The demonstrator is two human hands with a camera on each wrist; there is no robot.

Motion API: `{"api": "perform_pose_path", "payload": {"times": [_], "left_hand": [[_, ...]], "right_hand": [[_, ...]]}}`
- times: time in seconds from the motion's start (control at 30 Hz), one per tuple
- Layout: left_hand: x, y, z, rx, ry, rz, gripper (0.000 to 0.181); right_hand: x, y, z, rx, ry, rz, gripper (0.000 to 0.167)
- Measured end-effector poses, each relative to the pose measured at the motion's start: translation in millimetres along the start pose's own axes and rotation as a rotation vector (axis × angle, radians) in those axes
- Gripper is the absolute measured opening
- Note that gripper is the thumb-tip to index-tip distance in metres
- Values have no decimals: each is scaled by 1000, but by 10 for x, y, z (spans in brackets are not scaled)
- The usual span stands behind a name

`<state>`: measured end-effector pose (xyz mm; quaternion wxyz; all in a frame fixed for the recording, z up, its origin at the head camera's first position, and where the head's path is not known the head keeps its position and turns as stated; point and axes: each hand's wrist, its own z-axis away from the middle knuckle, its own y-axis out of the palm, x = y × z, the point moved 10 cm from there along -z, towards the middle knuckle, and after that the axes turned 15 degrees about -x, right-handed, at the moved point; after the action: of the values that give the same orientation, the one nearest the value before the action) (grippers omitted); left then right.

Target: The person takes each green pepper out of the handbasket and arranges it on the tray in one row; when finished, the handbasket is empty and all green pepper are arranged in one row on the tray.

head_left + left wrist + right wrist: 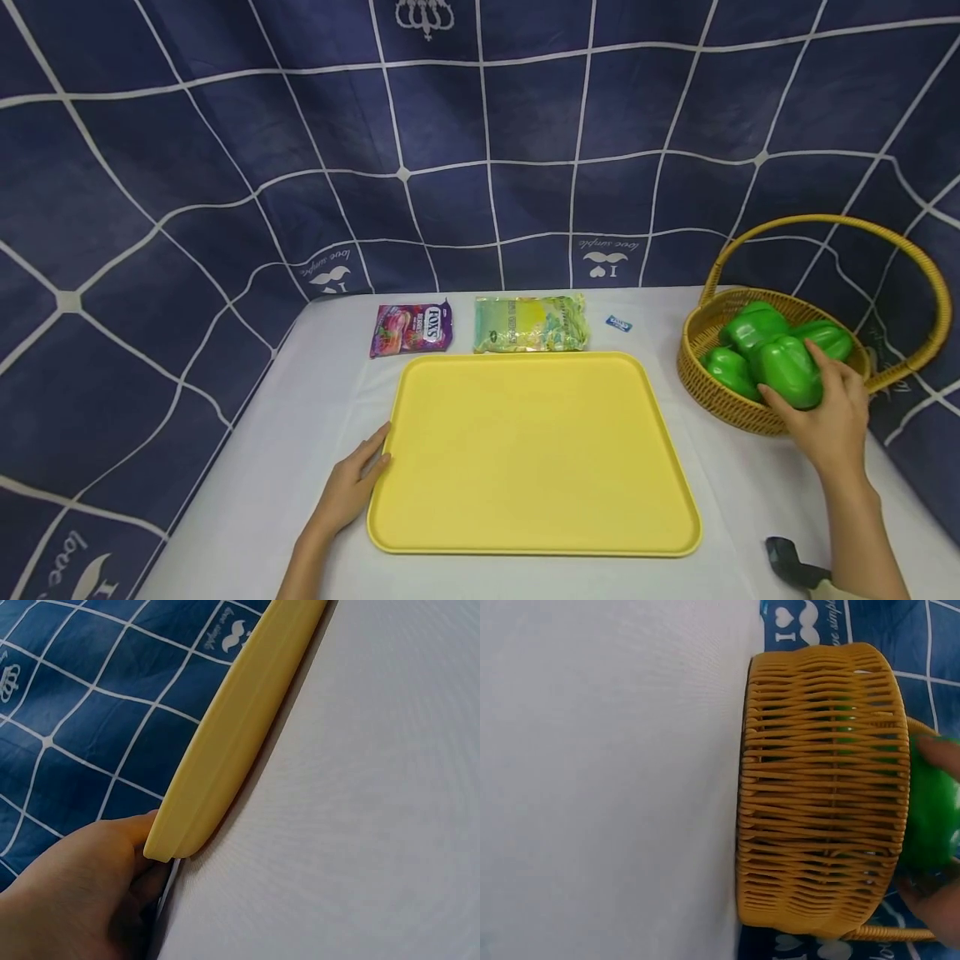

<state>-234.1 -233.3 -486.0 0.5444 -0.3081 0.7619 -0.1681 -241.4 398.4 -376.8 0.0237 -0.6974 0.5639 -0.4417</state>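
A navy cloth point(450, 117) with white grid lines stands behind and to both sides of the white table point(255, 500). On the table lies the yellow tray point(532, 450), flat, its raised rim running all round. To its right stands the wicker basket point(720, 404), upright, its hoop handle leaning out to the right. The right hand point(836, 408) reaches over the basket's near rim, thumb and fingers spread around one green pepper point(786, 371) and gripping it; whether that pepper is lifted clear of the others, I cannot tell. The left hand point(352, 483) touches the tray's left edge, forefinger extended along it and thumb just below; its other fingers are partly hidden. More green peppers point(729, 372) sit inside the basket, around the gripped one. Beyond the tray's far edge lie the yellow-green packet point(528, 325) and, left of it, the purple packet point(411, 328). A black object point(787, 560) shows beside the right forearm. Smallest is a blue packet point(618, 322), between the yellow-green packet and the basket.
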Motion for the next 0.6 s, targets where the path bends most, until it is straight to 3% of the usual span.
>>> {"api": "perform_pose_path", "payload": {"times": [0.27, 0.6], "left_hand": [[-1, -7, 1, 6, -11, -2, 49], [19, 1, -2, 11, -24, 2, 50]], "right_hand": [[280, -106, -57, -104, -54, -100, 82], [663, 55, -58, -82, -83, -250, 94]]}}
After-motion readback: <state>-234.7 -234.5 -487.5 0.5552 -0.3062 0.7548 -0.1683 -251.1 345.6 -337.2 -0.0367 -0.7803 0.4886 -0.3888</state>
